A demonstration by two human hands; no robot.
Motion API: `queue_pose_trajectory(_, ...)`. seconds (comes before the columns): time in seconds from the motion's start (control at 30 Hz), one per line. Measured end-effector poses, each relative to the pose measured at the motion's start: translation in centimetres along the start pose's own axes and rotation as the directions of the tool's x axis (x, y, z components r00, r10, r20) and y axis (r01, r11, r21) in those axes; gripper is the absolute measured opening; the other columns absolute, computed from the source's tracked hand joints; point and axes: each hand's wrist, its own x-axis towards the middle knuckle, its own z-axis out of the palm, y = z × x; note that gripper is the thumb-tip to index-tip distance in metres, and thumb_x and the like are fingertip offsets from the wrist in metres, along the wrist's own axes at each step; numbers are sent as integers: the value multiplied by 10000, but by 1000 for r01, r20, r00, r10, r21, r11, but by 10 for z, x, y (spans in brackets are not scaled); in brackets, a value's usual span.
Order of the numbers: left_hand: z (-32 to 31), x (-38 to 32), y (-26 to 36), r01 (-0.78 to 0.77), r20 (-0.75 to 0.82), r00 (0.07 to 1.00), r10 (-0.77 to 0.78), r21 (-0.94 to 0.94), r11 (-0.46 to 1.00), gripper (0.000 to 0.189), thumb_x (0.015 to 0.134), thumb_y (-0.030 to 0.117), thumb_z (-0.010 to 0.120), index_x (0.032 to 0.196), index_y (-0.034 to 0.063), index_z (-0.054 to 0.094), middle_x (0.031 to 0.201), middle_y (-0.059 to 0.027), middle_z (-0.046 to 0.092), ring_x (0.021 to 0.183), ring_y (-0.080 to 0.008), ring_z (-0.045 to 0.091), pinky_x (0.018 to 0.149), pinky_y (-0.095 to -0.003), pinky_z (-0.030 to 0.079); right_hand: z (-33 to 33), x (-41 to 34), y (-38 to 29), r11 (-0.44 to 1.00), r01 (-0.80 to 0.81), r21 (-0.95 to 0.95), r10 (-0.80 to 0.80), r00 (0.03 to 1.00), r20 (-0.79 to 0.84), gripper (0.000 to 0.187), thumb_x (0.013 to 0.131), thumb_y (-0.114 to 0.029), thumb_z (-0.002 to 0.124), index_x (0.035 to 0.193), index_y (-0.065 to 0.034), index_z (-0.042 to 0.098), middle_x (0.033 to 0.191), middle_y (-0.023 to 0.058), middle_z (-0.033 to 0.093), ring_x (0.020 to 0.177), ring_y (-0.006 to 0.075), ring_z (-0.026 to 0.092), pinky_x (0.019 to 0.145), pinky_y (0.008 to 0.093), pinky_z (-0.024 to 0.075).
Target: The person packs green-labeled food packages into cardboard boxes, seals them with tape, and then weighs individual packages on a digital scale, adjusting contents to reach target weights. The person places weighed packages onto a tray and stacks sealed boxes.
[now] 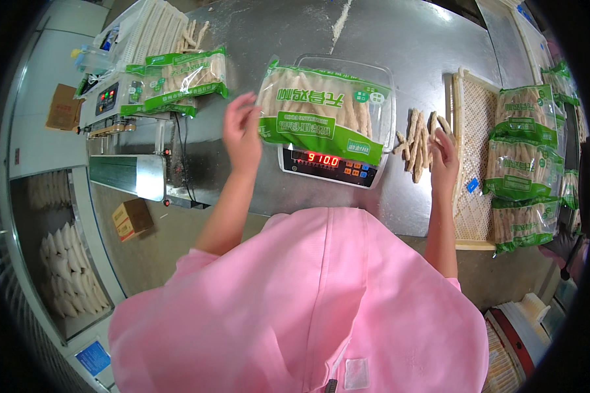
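A filled plastic bag (319, 108) with a green lower band and printed writing rests in a clear tray (388, 81) on a digital scale (287, 159). Lit red digits show on the scale's display. Pale, coated food strips fill the bag. Just beside its left edge is my left hand (243, 132), fingers apart and holding nothing I can see. Loose coated strips (415, 145) lie on the metal table right of the scale. My right hand (443, 159) is over their right side, fingertips close to a strip; whether it grips one is unclear.
A pale perforated tray (474, 132) stands at the right, with filled bags (516, 164) along its far side. More bags (187, 78) lie on a machine (96, 105) at the left, above a small green conveyor (113, 169). Beyond the metal table (255, 29), cardboard boxes (132, 218) sit lower left.
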Motion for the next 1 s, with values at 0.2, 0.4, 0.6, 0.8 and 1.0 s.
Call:
queue_pose_trajectory(0.2,127,74,35,-382,512,809,287,89,920,493,886,267,701,1332,121,551,1322,-71,587,1243,-205,536,1051,-376,414,60,-6,-57,936,-171,308,77,953,293,444,1036,-299,483,1283,55,585,1267,174,623,1204,244,587,1038,357,453)
queue_pose_trajectory(0.4,208,117,31,63,907,416,-67,45,997,684,909,573,607,1393,98,513,1348,-145,578,1263,-273,530,1049,-371,409,84,-5,-56,867,-317,385,184,921,344,572,1058,-390,389,1328,97,518,1355,208,562,1283,275,530,1109,383,395)
queue_pose_trajectory(0.6,209,104,43,-336,921,265,-284,364,869,627,915,512,617,1379,98,534,1354,-139,581,1246,-277,551,1032,-379,430,104,-5,-48,953,-287,98,220,876,429,396,946,-112,577,1313,34,556,1188,149,657,1047,181,633,914,301,491)
queue_pose_trajectory(0.8,149,89,47,-234,749,662,-30,244,941,388,948,268,616,1284,75,606,1218,-113,668,1157,-207,615,1009,-339,453,130,11,-47,963,-265,54,221,886,407,297,894,-190,666,1077,43,655,864,99,703,749,160,639,696,292,504)
queue_pose_trajectory(1.0,45,46,28,-22,373,928,-26,126,992,230,947,53,575,1164,6,635,1110,-94,690,1066,-159,641,947,-300,478,104,33,-55,975,-85,-208,141,951,275,265,824,-197,690,930,46,678,755,165,670,657,255,635,640,364,503)
